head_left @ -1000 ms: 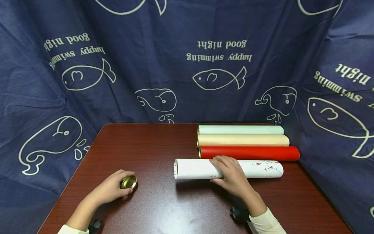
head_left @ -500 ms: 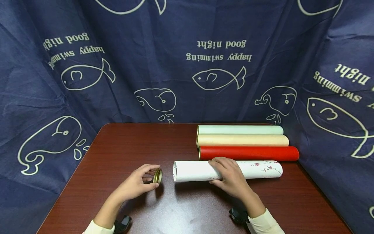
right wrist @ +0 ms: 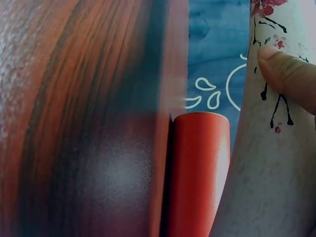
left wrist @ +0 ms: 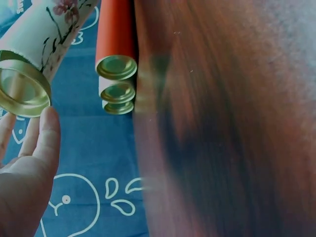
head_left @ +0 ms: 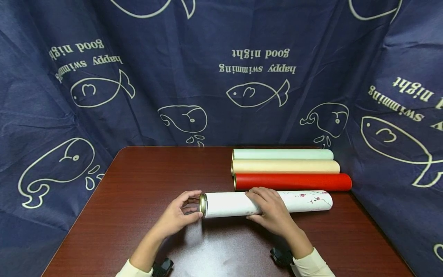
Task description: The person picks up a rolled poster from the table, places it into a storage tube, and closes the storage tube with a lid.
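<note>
My right hand (head_left: 271,209) grips a white cardboard tube (head_left: 226,204) printed with plum-blossom branches, holding it level just in front of a red tube. At the tube's left end my left hand (head_left: 178,213) pinches a gold metal cap (head_left: 202,205) by its edge, between thumb and fingers. The cap stands upright against the tube's mouth. In the left wrist view the cap (left wrist: 24,89) sits slightly askew at the tube's end, with fingertips (left wrist: 48,116) at its rim. The right wrist view shows the right thumb (right wrist: 286,74) across the tube's blossom pattern.
Behind the white tube lie a red tube (head_left: 292,182), a cream tube (head_left: 285,167) and a pale green tube (head_left: 282,154), side by side on the dark wood table (head_left: 166,169). A blue curtain (head_left: 207,77) with fish drawings hangs behind and beside the table.
My left hand has carried the gold cap rightward from the table's left part to the white tube's end, turning it to face the opening. The right hand keeps its grip; the tube's left end dipped slightly.
</note>
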A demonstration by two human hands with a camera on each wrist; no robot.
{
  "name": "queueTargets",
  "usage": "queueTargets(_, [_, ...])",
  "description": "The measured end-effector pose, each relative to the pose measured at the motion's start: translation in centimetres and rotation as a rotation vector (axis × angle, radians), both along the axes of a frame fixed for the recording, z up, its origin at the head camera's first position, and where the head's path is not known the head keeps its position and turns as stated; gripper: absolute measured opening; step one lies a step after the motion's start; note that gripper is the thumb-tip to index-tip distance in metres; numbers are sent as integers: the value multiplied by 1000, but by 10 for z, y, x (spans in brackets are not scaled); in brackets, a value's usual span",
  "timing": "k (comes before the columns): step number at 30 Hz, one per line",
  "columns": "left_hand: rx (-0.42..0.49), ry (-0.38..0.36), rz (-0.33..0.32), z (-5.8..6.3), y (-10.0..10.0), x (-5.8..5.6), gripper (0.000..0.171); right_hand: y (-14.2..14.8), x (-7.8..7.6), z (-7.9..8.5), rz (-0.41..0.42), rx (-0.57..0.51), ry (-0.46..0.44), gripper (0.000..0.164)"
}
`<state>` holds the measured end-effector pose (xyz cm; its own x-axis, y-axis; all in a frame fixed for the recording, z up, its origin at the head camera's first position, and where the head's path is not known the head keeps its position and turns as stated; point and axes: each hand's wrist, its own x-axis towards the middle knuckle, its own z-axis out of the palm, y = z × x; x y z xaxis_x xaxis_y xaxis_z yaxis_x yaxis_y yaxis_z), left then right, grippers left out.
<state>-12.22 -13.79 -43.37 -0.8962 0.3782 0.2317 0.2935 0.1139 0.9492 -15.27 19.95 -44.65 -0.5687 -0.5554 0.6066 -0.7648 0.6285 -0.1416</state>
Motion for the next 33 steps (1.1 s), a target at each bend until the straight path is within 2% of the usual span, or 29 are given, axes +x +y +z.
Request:
queueTargets(7, [46, -23, 14, 0, 4, 3, 61, -1, -1, -2, -4, 6, 18, 74])
queueTargets(15, [106, -26, -19, -4, 9, 6, 60, -3, -1, -4, 3, 26, 1, 75])
queueTargets(22, [31, 19, 1, -5, 12, 3, 59, 1, -2, -1, 22, 62, 18, 77])
queueTargets(27, [29, 54, 2, -2, 15, 0, 60, 3, -4, -1, 48, 53, 26, 75])
queueTargets(33, [-1, 68, 64, -7, 20, 3, 59, 5, -4, -1, 75, 69, 44, 74])
